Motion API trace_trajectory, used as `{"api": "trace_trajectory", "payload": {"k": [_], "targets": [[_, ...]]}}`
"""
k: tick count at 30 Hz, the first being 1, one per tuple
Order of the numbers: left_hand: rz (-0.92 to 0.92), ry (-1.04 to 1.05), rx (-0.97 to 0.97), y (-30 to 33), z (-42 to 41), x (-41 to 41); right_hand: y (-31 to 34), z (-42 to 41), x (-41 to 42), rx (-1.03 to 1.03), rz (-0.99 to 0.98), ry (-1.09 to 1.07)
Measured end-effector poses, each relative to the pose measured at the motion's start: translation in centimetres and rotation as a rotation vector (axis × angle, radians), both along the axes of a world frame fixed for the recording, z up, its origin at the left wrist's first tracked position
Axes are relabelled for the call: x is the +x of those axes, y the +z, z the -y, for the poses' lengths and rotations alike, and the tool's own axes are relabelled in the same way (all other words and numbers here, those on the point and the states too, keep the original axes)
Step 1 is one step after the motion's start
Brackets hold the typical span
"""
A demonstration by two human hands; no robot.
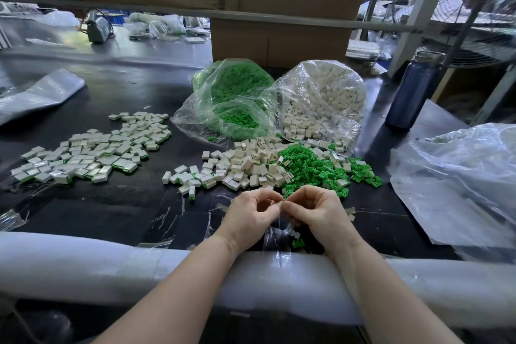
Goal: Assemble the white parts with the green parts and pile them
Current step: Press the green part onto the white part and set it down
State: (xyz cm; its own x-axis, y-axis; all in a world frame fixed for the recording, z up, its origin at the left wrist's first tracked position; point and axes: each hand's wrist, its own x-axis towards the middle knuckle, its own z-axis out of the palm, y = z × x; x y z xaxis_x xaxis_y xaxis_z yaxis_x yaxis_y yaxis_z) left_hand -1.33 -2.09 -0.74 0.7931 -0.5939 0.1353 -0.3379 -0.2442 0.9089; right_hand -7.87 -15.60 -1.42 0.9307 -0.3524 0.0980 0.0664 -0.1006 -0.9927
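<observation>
My left hand [252, 213] and my right hand [315, 211] meet fingertip to fingertip near the table's front edge. Between them they pinch a small part [280, 203], mostly hidden by the fingers, so I cannot tell its colour. Just beyond the hands lie a heap of loose white parts [245, 162] and a heap of loose green parts [315, 167]. A pile of assembled white-and-green pieces [92, 148] spreads out at the left. One clear bag holds green parts [237, 98], and another holds white parts [326, 100].
A large cardboard box [279, 42] stands behind the bags. A dark blue bottle [413, 92] is at the right, with crumpled clear plastic [458, 181] below it. A white padded roll [111, 268] lines the table's front edge. A few parts [297, 241] lie under my right hand.
</observation>
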Motion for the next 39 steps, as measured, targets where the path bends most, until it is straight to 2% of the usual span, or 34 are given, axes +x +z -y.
{"api": "trace_trajectory", "payload": {"k": [12,18,27,39], "targets": [[-0.059,-0.01,-0.035,-0.16,0.01,0.28,0.03,0.1,-0.15,-0.018,0.035,0.053],[-0.027,-0.032,-0.073,-0.22,-0.09,0.55,-0.19,0.2,0.02,0.002,0.034,0.016],[-0.033,-0.128,-0.058,-0.28,-0.02,0.47,0.39,-0.35,0.1,-0.036,-0.05,0.187],[-0.014,-0.14,-0.03,-0.21,-0.07,0.39,0.21,-0.24,-0.04,0.022,-0.056,0.219]]}}
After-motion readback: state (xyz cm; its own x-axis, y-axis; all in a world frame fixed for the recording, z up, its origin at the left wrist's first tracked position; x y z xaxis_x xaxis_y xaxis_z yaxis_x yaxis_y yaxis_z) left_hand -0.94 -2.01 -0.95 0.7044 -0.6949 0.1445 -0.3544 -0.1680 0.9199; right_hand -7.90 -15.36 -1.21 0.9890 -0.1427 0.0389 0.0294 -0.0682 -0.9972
